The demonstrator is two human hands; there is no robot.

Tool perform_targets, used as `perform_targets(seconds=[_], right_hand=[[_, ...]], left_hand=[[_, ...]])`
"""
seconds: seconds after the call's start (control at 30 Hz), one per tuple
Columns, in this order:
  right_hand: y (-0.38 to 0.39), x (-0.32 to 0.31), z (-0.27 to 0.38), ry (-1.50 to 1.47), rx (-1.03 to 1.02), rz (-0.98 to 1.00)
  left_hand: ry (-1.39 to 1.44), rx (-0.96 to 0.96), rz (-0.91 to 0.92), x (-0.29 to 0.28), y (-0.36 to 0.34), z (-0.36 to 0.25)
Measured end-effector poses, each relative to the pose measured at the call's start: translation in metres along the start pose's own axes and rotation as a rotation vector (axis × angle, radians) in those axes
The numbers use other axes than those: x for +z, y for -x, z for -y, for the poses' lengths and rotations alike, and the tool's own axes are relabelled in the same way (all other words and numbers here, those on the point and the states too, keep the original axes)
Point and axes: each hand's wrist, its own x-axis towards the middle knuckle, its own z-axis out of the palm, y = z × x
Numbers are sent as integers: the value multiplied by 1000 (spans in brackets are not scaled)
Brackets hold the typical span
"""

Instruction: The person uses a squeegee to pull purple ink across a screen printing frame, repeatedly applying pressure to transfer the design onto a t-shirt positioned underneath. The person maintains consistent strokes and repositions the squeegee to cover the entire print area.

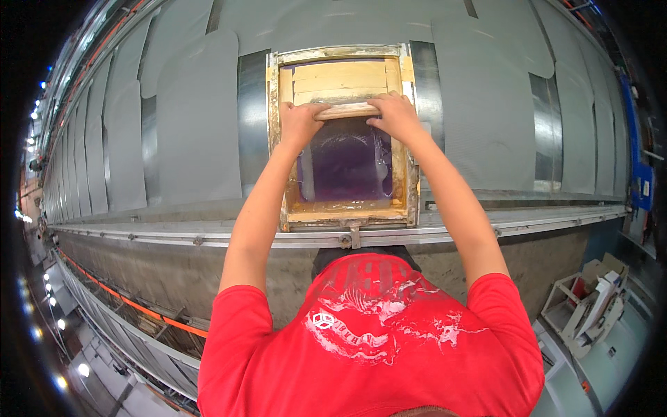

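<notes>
A screen-printing frame lies on the long table in front of me, its edges lined with yellowish tape. The dark purple mesh inside it looks wet, with pale streaks along both sides. Toward the far end of the frame, a wooden-handled squeegee stands crosswise on the screen. My left hand closes round its left end and my right hand round its right end, thumbs on the near side. The squeegee's blade is hidden below the handle.
Grey sheets lie along the table on both sides, with shiny metal strips between them. A metal rail runs along the near edge, where a bracket of the frame meets it. A loaded cart stands at lower right.
</notes>
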Motion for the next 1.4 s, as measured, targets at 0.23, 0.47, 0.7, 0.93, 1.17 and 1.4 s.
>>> perform_targets(seconds=[0.23, 0.47, 0.7, 0.93, 1.17, 1.4], right_hand=[[85, 53, 25, -135, -32, -89], [93, 44, 33, -7, -4, -66], [5, 27, 1, 27, 90, -108], [125, 71, 39, -120, 28, -82], [83, 38, 32, 18, -32, -179], [-20, 25, -22, 23, 50, -136]], left_hand=[[59, -46, 33, 29, 87, -21], [33, -8, -24, 19, 93, -19], [-5, -47, 18, 16, -7, 5], [43, -7, 37, 30, 122, -29], [49, 7, -18, 18, 82, -11], [-77, -10, 33, 15, -42, 14]])
